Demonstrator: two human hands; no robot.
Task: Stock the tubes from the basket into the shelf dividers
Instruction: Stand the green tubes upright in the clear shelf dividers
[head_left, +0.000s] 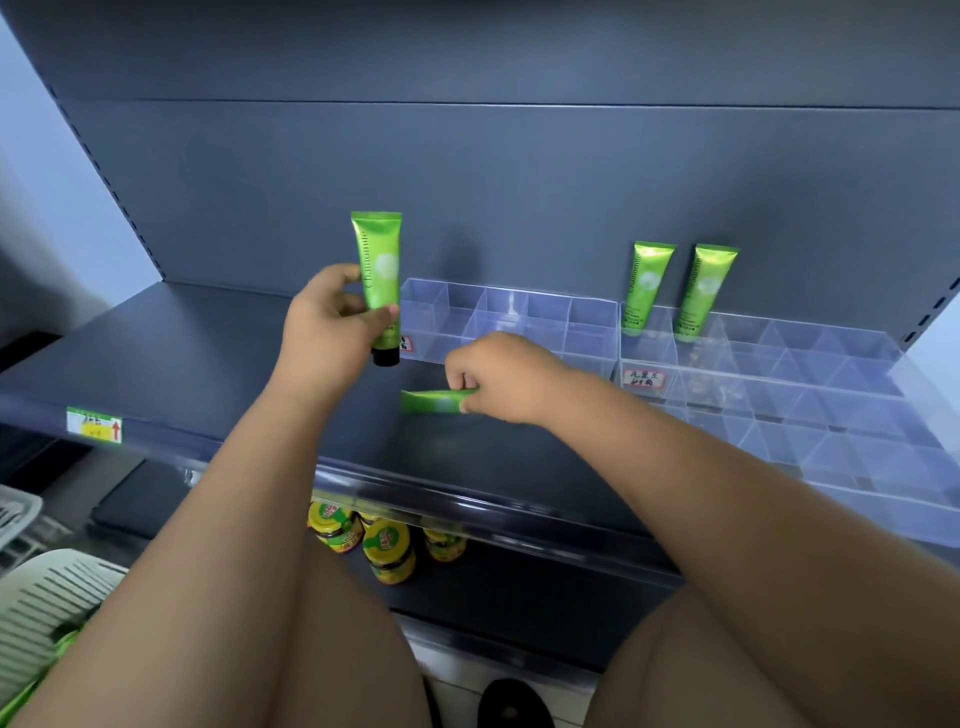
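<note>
The upright tube (376, 280) is in your left hand (332, 317), cap down and crimped end up. You're pinching it between thumb and curled fingers around its lower half. It's up in the air just left of the left divider tray (592, 325), not in any slot.

The flat tube (434, 401) is in your right hand (498, 376), lying sideways low over the shelf (208, 353), right in front of that same tray. Your thumb and fingers are pinching one end and the crimped end pokes out to the left. Honestly can't tell if it's resting on the shelf or just above it.

Further right, two standing tubes (649, 286) sit side by side in the back row of the right divider tray (841, 358), caps down, leaning back toward the grey back panel (519, 182). There's a handwritten label (644, 379) on the front left corner of that tray.

The white slatted basket (52, 597) is down at the bottom left, with a bit of green showing in it. A yellow-green price tag (94, 425) is on the shelf's front edge to the left. A few jars (387, 551) with yellow and green labels stand on the level below.
</note>
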